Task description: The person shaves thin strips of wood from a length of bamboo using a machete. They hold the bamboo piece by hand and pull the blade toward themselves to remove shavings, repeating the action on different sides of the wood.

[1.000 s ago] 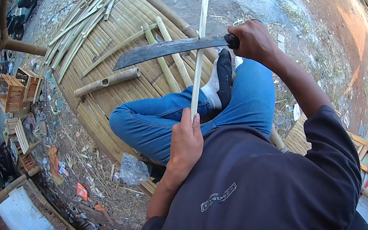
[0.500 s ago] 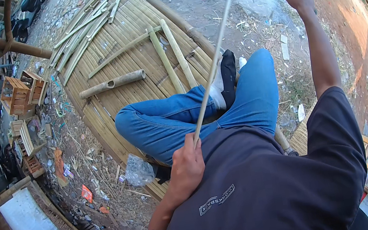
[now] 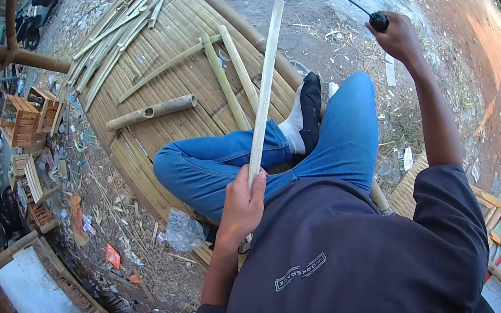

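Head camera, looking down at a seated person in a dark T-shirt (image 3: 338,254) and blue jeans (image 3: 218,161), legs folded on a slatted bamboo platform (image 3: 194,132). The left hand (image 3: 243,209), in front of the waist, pinches the lower end of a pale bamboo strip (image 3: 267,88), thumb on top and the other fingers curled around it. The strip slants up and away to the right, passing over the lap, its far end reaching beyond the platform's right edge. The right hand (image 3: 399,34) is out past that same edge, over bare ground (image 3: 450,92), with its fingers closed around the black handle of a long knife (image 3: 378,21). The blade, seen nearly edge-on as a thin dark line, points up and left out of view, apart from the strip.

On the platform, two bamboo slats (image 3: 224,82) lie beyond the folded legs, and a notched bamboo tube (image 3: 152,112) lies near the left edge. A pile of strips (image 3: 105,45) covers the far left corner. A clear plastic bag (image 3: 184,231) sits at the left edge, near the left forearm. Wooden crates (image 3: 21,121) stand on the ground to the left.
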{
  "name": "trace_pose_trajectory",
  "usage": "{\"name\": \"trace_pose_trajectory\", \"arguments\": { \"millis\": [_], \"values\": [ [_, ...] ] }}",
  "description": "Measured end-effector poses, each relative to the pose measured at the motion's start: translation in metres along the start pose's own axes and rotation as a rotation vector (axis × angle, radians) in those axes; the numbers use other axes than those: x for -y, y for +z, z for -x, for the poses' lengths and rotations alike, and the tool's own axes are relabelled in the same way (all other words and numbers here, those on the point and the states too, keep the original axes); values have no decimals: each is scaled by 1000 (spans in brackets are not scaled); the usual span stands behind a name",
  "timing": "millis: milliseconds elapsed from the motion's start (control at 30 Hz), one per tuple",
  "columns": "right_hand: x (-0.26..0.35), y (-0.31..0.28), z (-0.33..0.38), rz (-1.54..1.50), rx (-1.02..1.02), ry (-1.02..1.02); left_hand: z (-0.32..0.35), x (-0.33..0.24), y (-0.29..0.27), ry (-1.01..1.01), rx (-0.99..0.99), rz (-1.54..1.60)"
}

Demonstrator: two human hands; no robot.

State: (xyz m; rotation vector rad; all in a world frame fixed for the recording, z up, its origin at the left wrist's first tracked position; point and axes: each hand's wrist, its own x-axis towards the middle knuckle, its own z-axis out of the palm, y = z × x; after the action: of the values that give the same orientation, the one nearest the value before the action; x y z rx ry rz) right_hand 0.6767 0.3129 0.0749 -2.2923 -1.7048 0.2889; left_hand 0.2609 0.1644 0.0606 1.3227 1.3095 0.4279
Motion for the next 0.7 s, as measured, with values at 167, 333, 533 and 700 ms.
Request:
{"name": "trace_pose_trajectory", "arguments": {
  "millis": [167, 333, 533, 700],
  "values": [
    [78, 27, 47, -61, 199, -321, -2, -7, 9, 13, -137, -210],
    [114, 47, 72, -35, 316, -464, -5, -5, 12, 106, -265, -291],
    [115, 60, 67, -47, 194, -543, 0, -1, 18, 191, -285, -221],
    [107, 60, 56, -29, 117, -567, -3, -3, 11, 184, -252, -275]
  ]
}}
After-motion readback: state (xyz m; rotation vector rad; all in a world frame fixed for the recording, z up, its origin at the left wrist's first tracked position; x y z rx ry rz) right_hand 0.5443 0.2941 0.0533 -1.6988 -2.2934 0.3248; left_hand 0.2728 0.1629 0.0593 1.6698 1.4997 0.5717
